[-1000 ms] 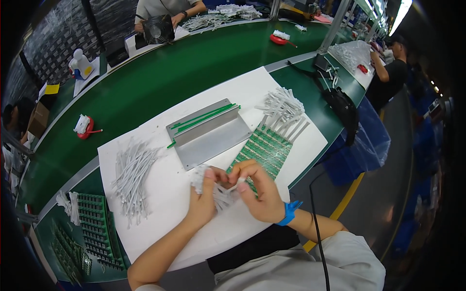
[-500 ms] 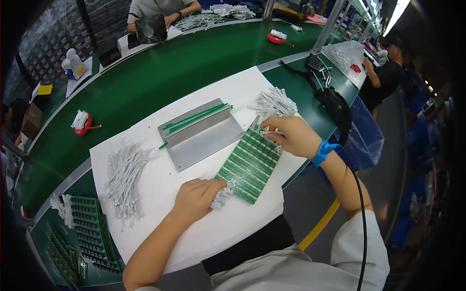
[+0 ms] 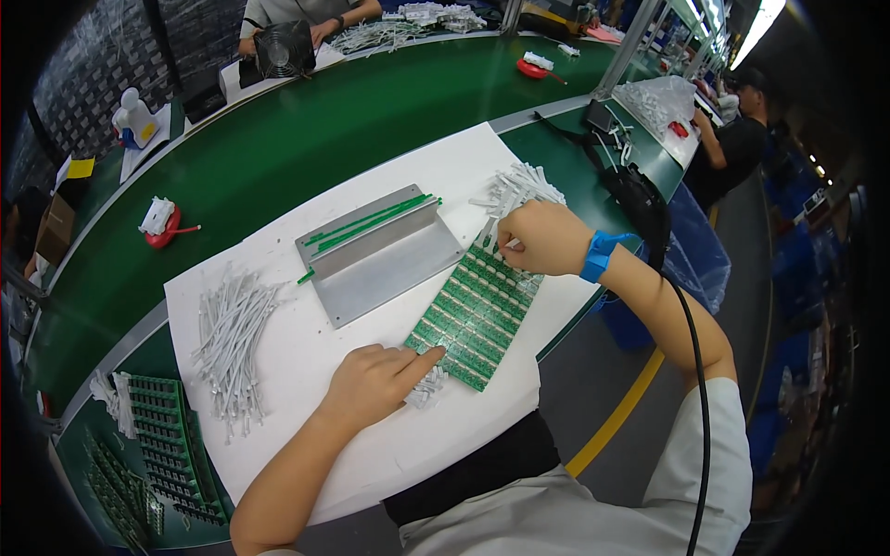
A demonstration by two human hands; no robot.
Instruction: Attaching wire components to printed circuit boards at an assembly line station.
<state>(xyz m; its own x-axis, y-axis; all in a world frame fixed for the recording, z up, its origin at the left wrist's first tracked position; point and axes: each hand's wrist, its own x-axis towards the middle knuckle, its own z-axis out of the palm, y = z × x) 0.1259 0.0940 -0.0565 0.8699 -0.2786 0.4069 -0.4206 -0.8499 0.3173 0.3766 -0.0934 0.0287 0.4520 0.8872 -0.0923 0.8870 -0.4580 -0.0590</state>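
A green circuit board panel [image 3: 464,324] with rows of small pale parts lies tilted on the white sheet in front of me. My left hand [image 3: 375,382] is at its lower left edge, index finger stretched onto the board and the other fingers curled. Small white connector leads [image 3: 426,387] stick out from under that hand, seemingly in its grip. At the board's far end is my right hand [image 3: 547,239], closed with fingertips pinched; what it pinches is hidden. Just beyond it lies a pile of white connector leads [image 3: 519,188].
An angled metal plate [image 3: 380,269] with green strips [image 3: 371,222] stands left of the board. A larger pile of white leads [image 3: 232,347] lies further left. More green boards [image 3: 171,445] sit at lower left. Beyond runs a green conveyor [image 3: 343,120]; a black bag [image 3: 640,204] is at right.
My left index finger has stretched out onto the board from a closed hold beside it. My right hand has turned and shifted slightly away from me, hiding its fingertips more.
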